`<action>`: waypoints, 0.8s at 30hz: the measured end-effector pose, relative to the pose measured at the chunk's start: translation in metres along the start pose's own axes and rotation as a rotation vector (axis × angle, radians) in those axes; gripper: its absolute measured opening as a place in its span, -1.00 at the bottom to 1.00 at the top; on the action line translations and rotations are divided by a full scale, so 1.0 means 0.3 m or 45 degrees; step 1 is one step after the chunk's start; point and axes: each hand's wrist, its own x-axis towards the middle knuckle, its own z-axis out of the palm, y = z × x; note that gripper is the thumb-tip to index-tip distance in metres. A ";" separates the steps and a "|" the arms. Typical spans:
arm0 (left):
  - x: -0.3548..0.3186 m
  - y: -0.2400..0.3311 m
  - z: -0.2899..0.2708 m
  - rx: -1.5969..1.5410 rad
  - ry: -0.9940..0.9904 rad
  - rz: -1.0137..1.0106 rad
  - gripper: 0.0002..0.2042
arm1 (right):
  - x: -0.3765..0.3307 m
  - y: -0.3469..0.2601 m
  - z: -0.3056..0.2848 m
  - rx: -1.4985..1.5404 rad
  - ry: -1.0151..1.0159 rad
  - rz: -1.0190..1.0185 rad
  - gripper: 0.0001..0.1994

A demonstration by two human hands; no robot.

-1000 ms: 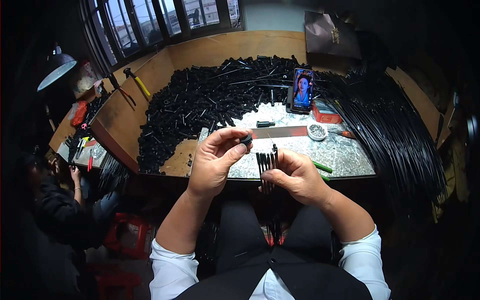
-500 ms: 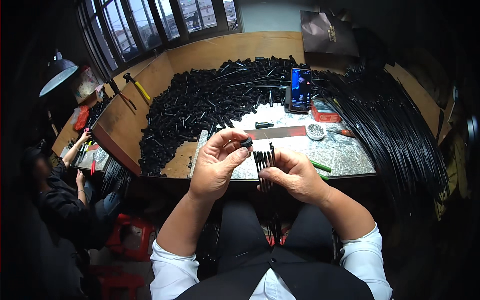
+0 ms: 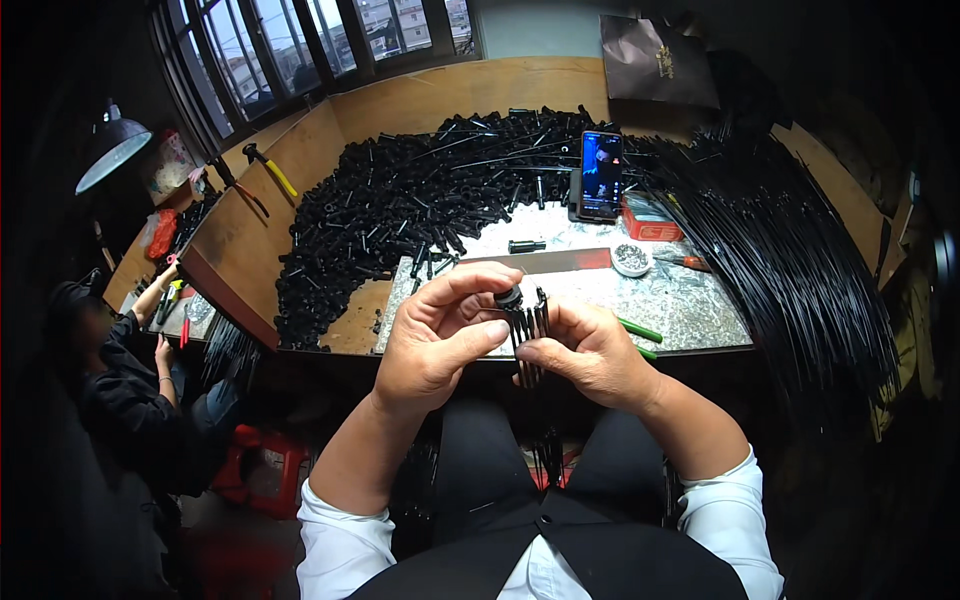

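Note:
My left hand point(image 3: 440, 325) pinches a small black ring-like part point(image 3: 508, 297) between fingers and thumb. Directly under this part stand the upper ends of several thin black rods that look like umbrella ribs point(image 3: 528, 325). My right hand point(image 3: 590, 350) is closed round those ribs, its thumb pressed across their front, and they hang down below it. Whether the part is joined to a rib cannot be made out. On the work board point(image 3: 700, 320) beyond my hands lies a short black tube point(image 3: 527, 246).
A large heap of black tubular parts point(image 3: 420, 190) fills the back left. Long black ribs point(image 3: 790, 260) spread at the right. A propped phone point(image 3: 600, 175), a white dish of small metal pieces point(image 3: 630, 260) and green-handled pliers point(image 3: 640, 330) are near. A co-worker point(image 3: 115, 360) sits left.
My left hand has moved slightly right, bringing the black ring-like part onto the ribs' upper ends. The right hand keeps its hold. The co-worker's hands have shifted a little.

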 end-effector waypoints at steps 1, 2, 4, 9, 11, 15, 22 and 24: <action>0.001 -0.002 0.003 0.002 -0.007 0.029 -0.70 | 0.001 -0.007 -0.001 -0.001 -0.019 0.022 -0.85; 0.002 -0.007 0.004 -0.001 -0.009 0.026 -0.70 | 0.001 -0.011 -0.001 -0.002 -0.039 0.044 -0.84; 0.004 -0.016 0.004 0.010 -0.009 0.067 -0.72 | 0.000 -0.006 0.003 -0.038 -0.013 0.053 -0.85; 0.001 -0.016 -0.002 0.041 0.002 0.054 -0.75 | 0.000 -0.010 0.013 -0.064 0.001 0.054 -0.87; -0.002 -0.015 -0.002 0.052 0.001 0.057 -0.76 | -0.001 -0.019 0.018 -0.064 -0.049 0.032 -0.90; -0.004 -0.019 -0.004 0.033 -0.019 0.088 -0.79 | 0.001 -0.010 0.020 -0.107 -0.068 -0.014 -0.90; -0.011 -0.020 -0.016 0.025 -0.058 0.159 -0.81 | 0.000 -0.032 0.045 0.007 -0.083 0.002 -0.87; -0.014 -0.016 -0.013 0.004 -0.055 0.156 -0.81 | 0.002 -0.036 0.045 0.066 -0.107 0.041 -0.86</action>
